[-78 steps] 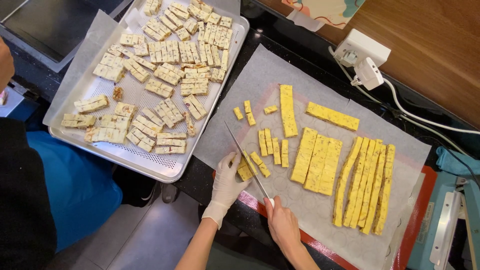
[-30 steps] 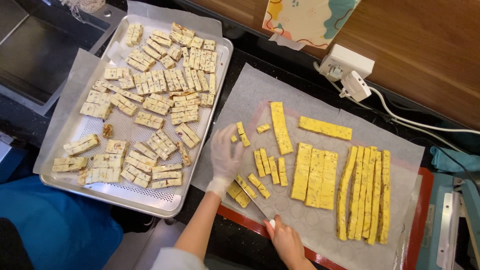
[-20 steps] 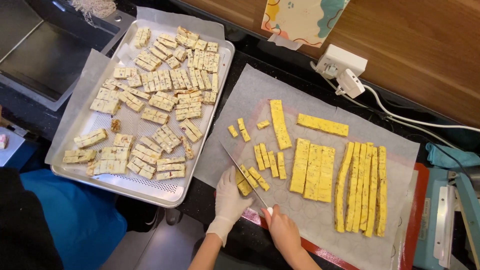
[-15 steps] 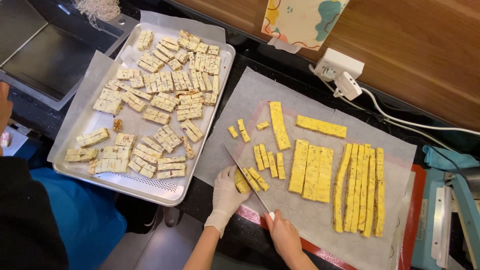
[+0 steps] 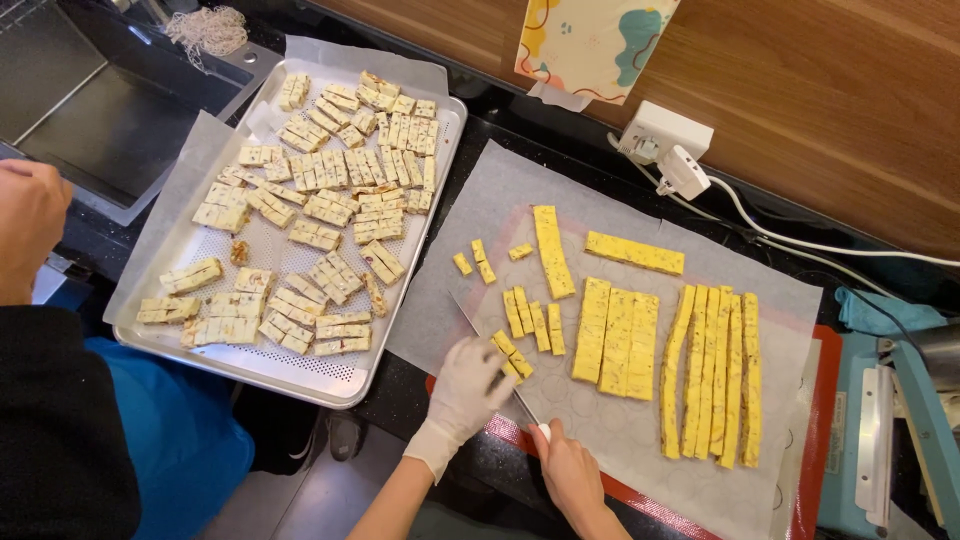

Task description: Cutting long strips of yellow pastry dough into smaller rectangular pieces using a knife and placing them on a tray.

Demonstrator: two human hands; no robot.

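At the near edge of the surface, the person's gloved left hand (image 5: 468, 385) presses down on a short yellow strip (image 5: 511, 356) lying on the white parchment sheet (image 5: 500, 190), its fingers curled over the strip's near end so that this grip is closed on it. The bare right hand (image 5: 566, 470) sits just to the right and nearer the edge, wrapped tight around the pale handle of a knife (image 5: 500, 370). The blade runs away from that hand, up and to the left, passing under the gloved fingers and across the strip. The strip's long axis slants toward the near right corner, so the blade crosses it at an angle instead of lying along it; the left hand is the nearer of the two, right on top of it. Just beyond stand a few cut yellow sticks (image 5: 532, 322), and farther toward the right edge the long uncut bars (image 5: 712, 372) lie side by side, their lengths running from the far edge to the near one. At the left end of the surface, well apart, a metal tray (image 5: 255, 365) holds pale cut pieces. Another person's hand (image 5: 28, 225) hovers by the left edge.
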